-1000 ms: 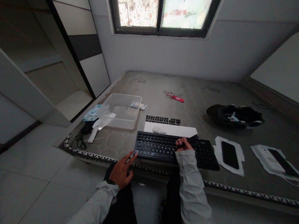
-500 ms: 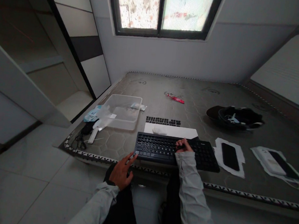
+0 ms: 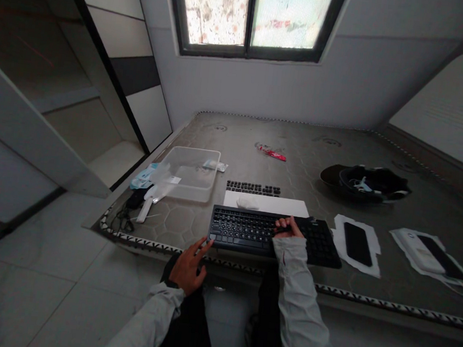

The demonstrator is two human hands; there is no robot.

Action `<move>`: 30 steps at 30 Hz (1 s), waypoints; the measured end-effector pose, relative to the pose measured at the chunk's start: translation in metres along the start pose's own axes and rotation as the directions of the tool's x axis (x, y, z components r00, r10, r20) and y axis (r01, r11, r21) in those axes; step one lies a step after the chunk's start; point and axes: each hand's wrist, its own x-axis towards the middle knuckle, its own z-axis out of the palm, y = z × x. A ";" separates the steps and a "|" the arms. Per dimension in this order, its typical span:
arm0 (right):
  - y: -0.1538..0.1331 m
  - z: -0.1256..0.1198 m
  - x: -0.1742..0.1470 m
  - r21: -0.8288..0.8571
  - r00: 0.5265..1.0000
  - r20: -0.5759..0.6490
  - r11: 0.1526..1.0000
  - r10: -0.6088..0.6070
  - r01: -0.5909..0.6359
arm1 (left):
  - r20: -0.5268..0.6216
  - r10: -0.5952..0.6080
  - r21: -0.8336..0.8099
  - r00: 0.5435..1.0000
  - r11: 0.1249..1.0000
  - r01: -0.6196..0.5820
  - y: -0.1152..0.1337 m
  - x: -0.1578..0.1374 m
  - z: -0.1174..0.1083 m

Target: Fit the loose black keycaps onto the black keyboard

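A black keyboard (image 3: 242, 232) lies across the front of a grey-brown mattress-like surface. My left hand (image 3: 189, 265) is at its near left corner, fingers spread, fingertips touching the corner or just beside it. Over the right part of the keys is my right hand (image 3: 289, 228), its fingers curled together. What those fingers hold, if anything, is too dark and small to make out. Behind the keyboard rests a white flat strip (image 3: 280, 205) with a small whitish piece (image 3: 247, 203) on it. Rows of small black keycaps (image 3: 252, 188) lie beyond the strip.
On the left stand a clear plastic bin (image 3: 192, 191), a blue face mask (image 3: 144, 177) and a black cable (image 3: 123, 220). To the right are a dark phone (image 3: 357, 244) on white wrapping, a white box (image 3: 425, 254) and a black cap (image 3: 373, 185). A red packet (image 3: 273, 153) lies farther back.
My right hand has shifted very slightly to the right over the keys. My left hand stays at the keyboard's corner, and the other things look the same.
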 end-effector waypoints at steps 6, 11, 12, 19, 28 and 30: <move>0.005 -0.001 0.003 -0.032 0.999 0.001 0.998 -0.051 0.051 | -0.007 0.008 -0.015 1.000 1.000 -0.008 -0.001 0.000 0.001; 0.012 -0.001 0.008 -0.032 0.996 -0.013 0.996 -0.087 0.087 | -0.006 0.002 -0.007 1.000 1.000 -0.003 -0.001 -0.001 0.001; 0.013 -0.001 0.009 -0.022 0.996 -0.023 0.996 -0.089 0.088 | -0.004 0.001 -0.007 1.000 1.000 -0.001 -0.001 -0.001 0.001; 0.018 -0.004 0.015 -0.033 0.988 -0.065 0.990 -0.138 0.136 | 0.007 -0.007 -0.007 1.000 1.000 0.007 0.000 -0.001 -0.001; 0.017 0.004 0.008 -0.029 0.985 -0.039 0.985 -0.169 0.168 | -0.002 -0.001 -0.014 1.000 1.000 0.001 0.000 -0.001 0.000; 0.016 0.005 0.007 -0.037 0.985 -0.051 0.986 -0.163 0.161 | 0.005 -0.007 -0.012 1.000 1.000 0.007 -0.001 -0.001 0.000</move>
